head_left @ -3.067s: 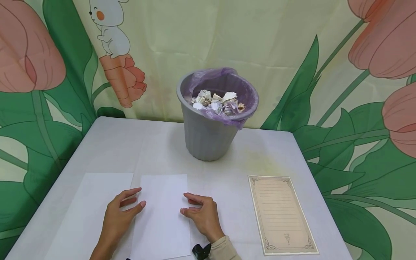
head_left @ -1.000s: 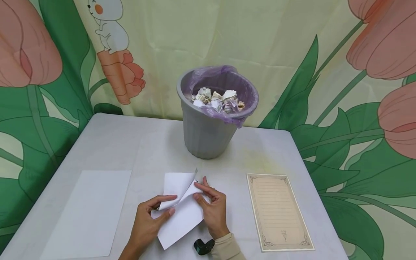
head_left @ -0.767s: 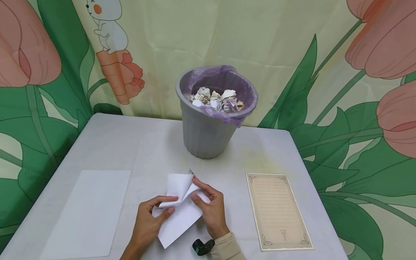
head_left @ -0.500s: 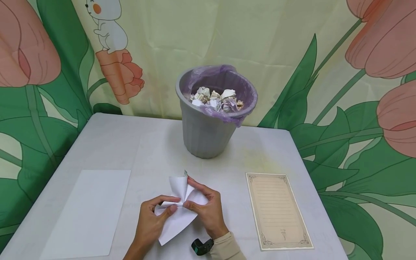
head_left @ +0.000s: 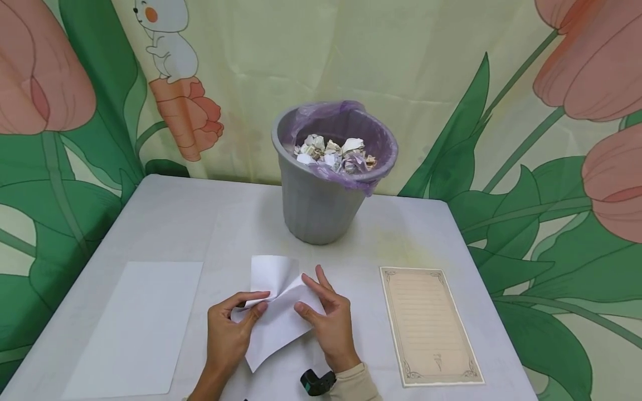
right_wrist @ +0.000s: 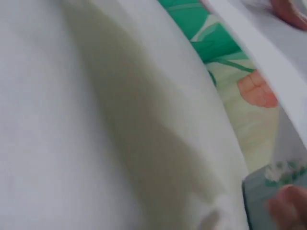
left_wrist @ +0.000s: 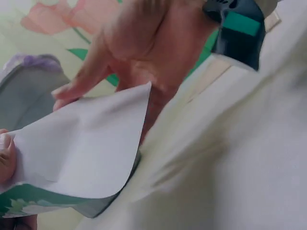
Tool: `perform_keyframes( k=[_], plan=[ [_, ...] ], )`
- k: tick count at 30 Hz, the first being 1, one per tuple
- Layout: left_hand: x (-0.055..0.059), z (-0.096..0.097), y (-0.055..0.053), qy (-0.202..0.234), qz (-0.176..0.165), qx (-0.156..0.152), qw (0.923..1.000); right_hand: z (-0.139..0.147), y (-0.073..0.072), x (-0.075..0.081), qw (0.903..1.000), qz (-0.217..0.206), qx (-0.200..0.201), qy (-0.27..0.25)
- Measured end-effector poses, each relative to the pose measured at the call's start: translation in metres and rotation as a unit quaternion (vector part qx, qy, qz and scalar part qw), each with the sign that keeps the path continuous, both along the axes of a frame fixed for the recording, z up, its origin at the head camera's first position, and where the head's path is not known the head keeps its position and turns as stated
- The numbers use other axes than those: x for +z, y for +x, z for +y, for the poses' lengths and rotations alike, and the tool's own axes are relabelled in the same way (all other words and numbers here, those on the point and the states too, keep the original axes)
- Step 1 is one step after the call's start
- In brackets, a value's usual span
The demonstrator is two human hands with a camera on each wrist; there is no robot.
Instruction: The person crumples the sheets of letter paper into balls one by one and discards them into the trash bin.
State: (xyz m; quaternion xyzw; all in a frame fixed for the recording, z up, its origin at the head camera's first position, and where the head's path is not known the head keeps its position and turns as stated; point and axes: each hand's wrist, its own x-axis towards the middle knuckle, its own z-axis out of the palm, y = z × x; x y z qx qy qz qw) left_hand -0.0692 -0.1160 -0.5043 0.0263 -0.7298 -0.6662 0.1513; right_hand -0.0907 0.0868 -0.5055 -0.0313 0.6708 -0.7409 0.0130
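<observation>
A white sheet of paper (head_left: 281, 323) is bent and creased, lifted above the table between both hands in the head view. My left hand (head_left: 227, 334) pinches its left side between thumb and fingers, where a fold bunches up. At the sheet's right side is my right hand (head_left: 333, 323), thumb and index extended at the paper and another finger raised; whether it grips is unclear. The left wrist view shows the sheet (left_wrist: 91, 139) with green print along its underside, and the right hand (left_wrist: 144, 52) behind its upper edge.
Another white sheet (head_left: 145, 328) lies flat on the left. On the right lies a cream lined sheet with an ornate border (head_left: 432, 328). A grey bin (head_left: 321, 211) with a purple liner, holding several crumpled paper balls (head_left: 333, 154), stands at the back of the white-covered table (head_left: 220, 223).
The sheet lay flat earlier; both hands then lifted and folded it, squeezing toward its centre. Over the last half second the right hand has moved outward and the sheet has spread wider.
</observation>
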Motion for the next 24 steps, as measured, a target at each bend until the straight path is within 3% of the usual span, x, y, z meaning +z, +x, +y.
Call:
perform_keyframes(
  k=[4,8,12,15,18,21,24],
  plan=[
    [0.001,-0.004,0.001,0.014,-0.005,0.001,0.9999,0.015,-0.008,-0.002,0.9942,-0.037,0.066,-0.077],
    [-0.001,-0.005,0.002,0.031,-0.028,-0.006,0.9991,0.02,-0.011,-0.005,0.9771,-0.118,0.114,-0.135],
    [-0.005,-0.001,0.002,0.042,-0.048,-0.021,0.9978,0.014,-0.011,-0.004,0.9581,-0.186,0.117,-0.184],
    [-0.009,0.002,0.003,0.041,-0.053,-0.025,0.9974,0.008,-0.011,-0.001,0.9511,-0.204,0.098,-0.21],
    [-0.011,0.004,0.003,0.034,-0.052,-0.023,0.9978,0.001,-0.01,0.002,0.9593,-0.189,0.07,-0.197],
    [-0.011,0.007,0.003,0.023,-0.049,-0.017,0.9984,-0.007,-0.008,0.006,0.9813,-0.131,0.021,-0.139],
    [-0.01,0.012,0.003,0.017,-0.048,-0.013,0.9986,-0.015,-0.006,0.008,0.9955,-0.058,-0.03,-0.069]
  ],
)
